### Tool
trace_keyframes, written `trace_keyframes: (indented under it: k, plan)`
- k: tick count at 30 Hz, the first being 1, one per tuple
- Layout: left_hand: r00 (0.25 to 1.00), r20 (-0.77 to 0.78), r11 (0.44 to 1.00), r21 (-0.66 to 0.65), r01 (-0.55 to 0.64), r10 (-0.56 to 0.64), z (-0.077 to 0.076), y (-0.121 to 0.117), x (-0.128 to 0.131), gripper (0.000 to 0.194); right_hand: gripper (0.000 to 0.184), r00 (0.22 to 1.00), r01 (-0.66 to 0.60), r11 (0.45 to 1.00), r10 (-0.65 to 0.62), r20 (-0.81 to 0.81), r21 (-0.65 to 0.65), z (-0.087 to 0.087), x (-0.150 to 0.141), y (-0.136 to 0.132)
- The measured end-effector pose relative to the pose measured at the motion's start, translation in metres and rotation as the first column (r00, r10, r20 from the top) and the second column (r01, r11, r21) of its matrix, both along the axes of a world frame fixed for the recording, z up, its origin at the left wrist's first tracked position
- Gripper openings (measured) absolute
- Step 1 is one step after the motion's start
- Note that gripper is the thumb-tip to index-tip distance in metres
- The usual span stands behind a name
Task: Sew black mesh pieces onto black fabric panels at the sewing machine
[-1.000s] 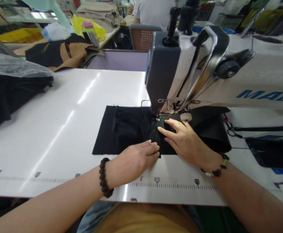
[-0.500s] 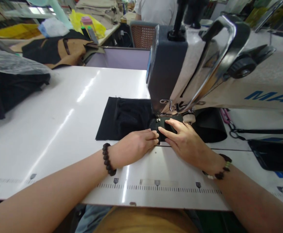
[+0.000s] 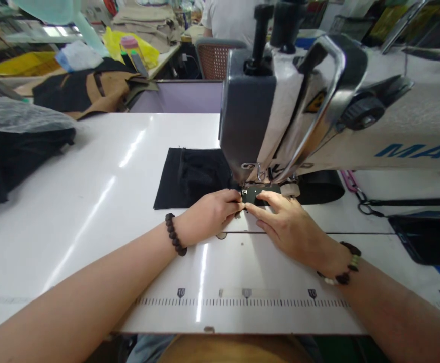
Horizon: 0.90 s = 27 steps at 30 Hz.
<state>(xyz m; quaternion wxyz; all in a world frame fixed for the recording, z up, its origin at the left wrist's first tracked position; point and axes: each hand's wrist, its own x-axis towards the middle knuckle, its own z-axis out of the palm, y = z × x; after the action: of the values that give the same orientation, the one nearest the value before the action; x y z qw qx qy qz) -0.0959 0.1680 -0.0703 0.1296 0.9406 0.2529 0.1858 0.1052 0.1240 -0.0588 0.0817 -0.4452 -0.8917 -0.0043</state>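
A black fabric piece (image 3: 204, 174) lies flat on the white sewing table, running under the sewing machine head (image 3: 246, 111). My left hand (image 3: 216, 210) is closed, its fingertips pinching the fabric's near edge just left of the presser foot (image 3: 244, 191). My right hand (image 3: 286, 222) rests on the fabric to the right of the foot, fingers stretched out and apart. Its leading fingertip almost meets my left fingertips. Farther right, the black material curls up in a loop (image 3: 321, 187) behind the machine's lower edge. The needle tip is too small to make out.
A phone-like dark slab (image 3: 427, 239) and a pink clip with a black strap (image 3: 350, 180) lie at right. Dark cloth under clear plastic (image 3: 19, 156) sits at left. Brown and black pieces (image 3: 87, 88) lie beyond. A person in a white shirt (image 3: 229, 22) is behind a chair (image 3: 220, 58).
The black fabric has shifted away from me on the table, baring more table before its near edge. Both hands have moved slightly forward with it. The camera view has tilted a little.
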Motion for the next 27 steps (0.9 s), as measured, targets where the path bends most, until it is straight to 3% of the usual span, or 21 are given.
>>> trace_keyframes:
  k: [5,12,27]
  plan:
    - [1.000,0.008,1.000,-0.004,-0.010,0.010,-0.002,0.011,0.000,0.026,0.033,1.000,0.022,0.999,-0.022,0.012,-0.036,0.000,0.000,0.001]
    - [0.998,0.065,0.992,0.125,-0.008,0.000,-0.006,0.022,0.000,0.023,0.034,1.000,0.013,0.996,-0.015,-0.024,-0.091,0.004,0.000,0.002]
    - [0.999,0.040,0.986,0.165,-0.040,0.034,-0.002,0.022,0.004,0.021,0.029,0.999,-0.019,0.995,0.016,-0.032,-0.097,-0.003,0.004,0.007]
